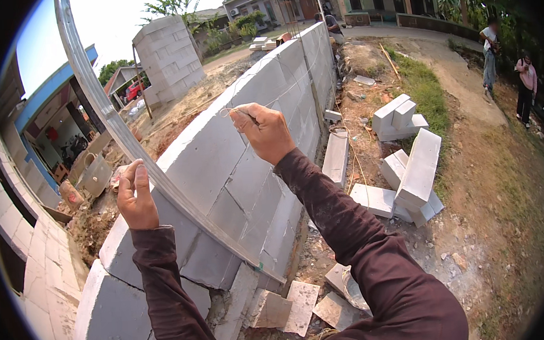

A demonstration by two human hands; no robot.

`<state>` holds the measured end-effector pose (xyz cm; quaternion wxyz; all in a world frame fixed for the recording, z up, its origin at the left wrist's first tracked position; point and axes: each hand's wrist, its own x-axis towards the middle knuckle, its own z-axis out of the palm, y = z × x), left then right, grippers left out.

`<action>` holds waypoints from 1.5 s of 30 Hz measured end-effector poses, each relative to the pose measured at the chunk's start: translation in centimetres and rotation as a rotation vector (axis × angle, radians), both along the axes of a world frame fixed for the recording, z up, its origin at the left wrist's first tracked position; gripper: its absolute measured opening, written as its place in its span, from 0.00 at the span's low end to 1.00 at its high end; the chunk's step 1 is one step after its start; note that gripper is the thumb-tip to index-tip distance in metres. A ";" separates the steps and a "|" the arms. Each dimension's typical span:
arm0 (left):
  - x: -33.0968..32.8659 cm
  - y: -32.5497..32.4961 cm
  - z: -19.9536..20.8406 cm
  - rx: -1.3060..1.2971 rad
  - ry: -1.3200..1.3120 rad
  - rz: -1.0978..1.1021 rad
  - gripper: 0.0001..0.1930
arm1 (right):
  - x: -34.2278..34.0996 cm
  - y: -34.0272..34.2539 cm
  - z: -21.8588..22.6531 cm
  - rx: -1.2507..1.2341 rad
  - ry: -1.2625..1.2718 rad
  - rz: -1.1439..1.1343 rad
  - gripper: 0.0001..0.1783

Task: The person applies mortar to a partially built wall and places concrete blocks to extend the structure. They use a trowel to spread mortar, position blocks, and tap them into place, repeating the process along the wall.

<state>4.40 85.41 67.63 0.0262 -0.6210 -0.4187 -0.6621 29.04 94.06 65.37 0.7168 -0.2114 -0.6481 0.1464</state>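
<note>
A low wall of pale grey blocks (252, 159) runs away from me. Leaning across its near part is a long metal channel (123, 126), its lower end down beside the wall's foot. My left hand (138, 200) is at the wall's top next to the channel, fingers curled in with the thumb against them; what they grip, if anything, is hidden. Above the wall's top edge my right hand (263, 130) is closed in a pinch. A thin, pale wire (224, 112) curls out from between its fingertips.
Loose pale blocks (418, 167) lie stacked and scattered right of the wall. Broken block pieces (302, 308) and a bucket (356, 289) are near my right arm. A person (333, 28) is by the wall's far end; two people (490, 50) stand at the far right.
</note>
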 end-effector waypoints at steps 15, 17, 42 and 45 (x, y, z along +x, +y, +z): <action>15.3 -2.1 -9.3 -0.486 -0.575 -0.733 0.13 | 6.4 -7.1 -4.9 0.148 -0.547 0.294 0.07; 15.8 -2.6 -10.2 -0.477 -0.612 -0.729 0.12 | 6.4 -7.7 -5.9 0.128 -0.555 0.301 0.08; 16.5 -4.0 -15.5 -0.399 -0.326 -0.355 0.10 | 6.8 -6.8 -11.9 -0.097 -0.652 0.167 0.11; 15.3 -4.5 -13.8 -0.371 -0.191 -0.314 0.10 | 6.6 -6.4 -10.8 0.038 -0.666 0.289 0.12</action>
